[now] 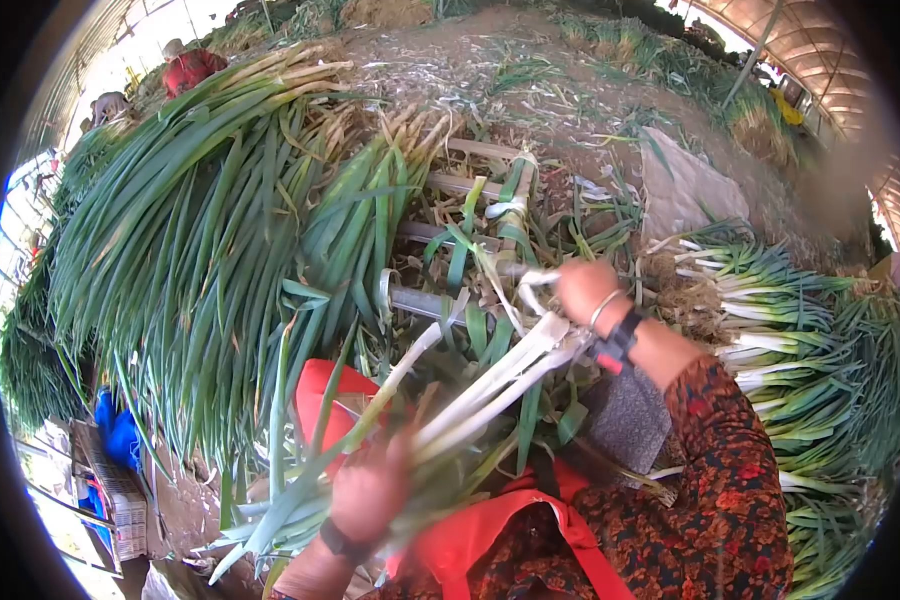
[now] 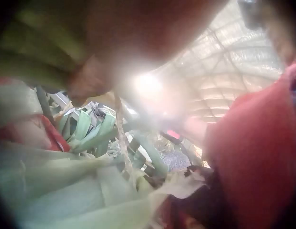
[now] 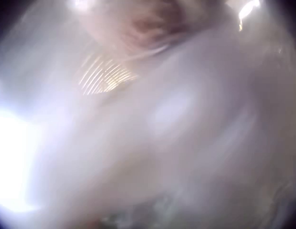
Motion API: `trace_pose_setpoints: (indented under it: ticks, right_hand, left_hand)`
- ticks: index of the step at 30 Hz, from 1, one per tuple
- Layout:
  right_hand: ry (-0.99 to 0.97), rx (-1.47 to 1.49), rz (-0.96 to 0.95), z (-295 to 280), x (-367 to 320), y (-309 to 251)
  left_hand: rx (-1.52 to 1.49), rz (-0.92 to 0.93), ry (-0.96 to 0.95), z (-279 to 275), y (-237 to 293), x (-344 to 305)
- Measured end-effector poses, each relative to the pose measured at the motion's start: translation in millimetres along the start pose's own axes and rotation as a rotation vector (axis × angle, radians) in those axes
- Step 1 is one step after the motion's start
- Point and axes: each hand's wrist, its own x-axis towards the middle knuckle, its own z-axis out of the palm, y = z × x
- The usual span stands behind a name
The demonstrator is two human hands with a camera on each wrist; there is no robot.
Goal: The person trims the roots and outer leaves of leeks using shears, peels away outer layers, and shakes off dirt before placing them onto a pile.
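Note:
A bunch of long green onions point(image 1: 490, 388) lies slantwise in front of the body, white stems up to the right and green leaves down to the left. My left hand point(image 1: 370, 492), somewhat blurred, grips the bunch where white turns to green. Near the white ends is my right hand point(image 1: 585, 292), fingers curled on a pale strip of outer leaf point(image 1: 532, 283) that loops down from it. In the left wrist view, pale green leaves point(image 2: 81, 195) fill the lower left. Blur covers most of the right wrist view.
A big heap of untrimmed green onions point(image 1: 200, 230) stands at left. White-stemmed ones point(image 1: 770, 345) are stacked at right. Metal bars point(image 1: 425, 302) draped with leaf scraps lie ahead, near a pale sack point(image 1: 685, 185). Another person in red point(image 1: 190, 70) is far left.

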Motion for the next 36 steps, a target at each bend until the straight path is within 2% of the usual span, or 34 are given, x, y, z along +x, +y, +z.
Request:
trace_pose_setpoints:
  ticks: [1, 2, 3, 5, 7, 9, 11, 13, 14, 17, 18, 20, 23, 24, 25, 27, 28, 29, 30, 31, 32, 36]
  right_hand:
    - [0.046, 0.042, 0.119, 9.6, 7.0, 32.8]
    - [0.058, 0.141, 0.247, 14.8, 10.5, 61.3]
    - [0.091, 0.168, 0.33, 28.5, 14.4, 87.6]
    - [-0.016, 0.077, 0.39, 8.8, 6.7, 99.7]
    - [0.159, 0.176, 0.139, -36.4, -16.2, 67.5]
    - [0.303, 0.581, -0.295, -28.8, -20.0, 42.9]
    - [0.254, 0.809, -0.348, -39.0, -39.2, -5.6]
    - [0.124, 0.874, -0.449, -36.0, -46.0, -25.9]
    - [0.078, 0.767, -0.468, -31.1, -48.0, -27.8]
    - [0.139, 0.543, -0.512, -28.1, -52.1, -25.9]
    - [0.235, 0.559, -0.541, -27.3, -52.0, -25.8]
    - [0.18, 0.325, -0.399, -1.7, -31.5, -0.1]
    - [0.299, 0.203, -0.002, 37.4, -11.5, 80.2]
    - [0.223, 0.19, 0.129, 39.7, -10.6, 91.0]
    - [0.048, 0.315, 0.092, 46.2, -13.7, 97.6]
    - [-0.284, 0.563, 0.023, 3.4, -16.2, 75.1]
    - [-0.289, 0.781, -0.017, 8.7, -15.3, 61.1]
    - [-0.522, 0.736, 0.018, -10.5, -16.2, 40.2]
    - [-0.596, 0.713, -0.074, -4.3, -16.6, 26.2]
    - [-0.687, 0.818, -0.117, -25.6, -24.3, 5.4]
    - [-0.805, 0.68, -0.114, -25.8, -22.9, -7.3]
    - [-0.487, 0.621, -0.207, 2.4, -35.0, -29.0]
  left_hand:
    - [0.014, 0.017, 0.021, -4.3, -0.5, -3.1]
    - [0.016, -0.083, -0.066, -7.7, -1.0, -9.6]
    - [0.016, -0.11, -0.073, -5.4, -3.2, -12.9]
    - [0.017, -0.146, -0.097, 1.0, -8.0, -17.6]
    - [-0.01, -0.168, -0.112, 2.6, -7.4, -13.1]
    - [-0.025, -0.184, -0.126, 10.5, -8.7, -7.4]
    - [-0.024, -0.173, -0.141, 14.1, -9.7, -5.9]
    - [0.002, -0.13, -0.121, 13.7, -12.8, -5.3]
    - [0.025, -0.096, -0.094, 12.3, -14.9, -5.3]
    - [0.051, -0.05, -0.043, 5.0, -15.5, -7.9]
    - [0.054, -0.045, -0.032, 2.9, -15.2, -9.9]
    - [0.092, -0.017, -0.016, 6.7, -16.4, -13.3]
    - [0.148, 0.02, 0.022, 4.3, -15.7, -16.6]
    - [0.161, 0.03, 0.028, 3.8, -13.8, -19.5]
    - [0.181, 0.053, 0.026, 6.4, -13.9, -20.6]
    - [0.228, 0.108, 0.039, 13.3, -16.7, -15.3]
    - [0.219, 0.109, 0.035, 13.2, -14.7, -12.1]
    - [0.21, 0.109, 0.033, 12.0, -11.2, -8.6]
    - [0.203, 0.107, 0.028, 10.9, -9.2, -6.3]
    - [0.24, 0.125, 0.036, 10.2, -10.1, -4.8]
    - [0.278, 0.141, 0.045, 9.1, -11.9, -3.8]
    - [0.342, 0.171, 0.073, 5.4, -19.5, -5.5]
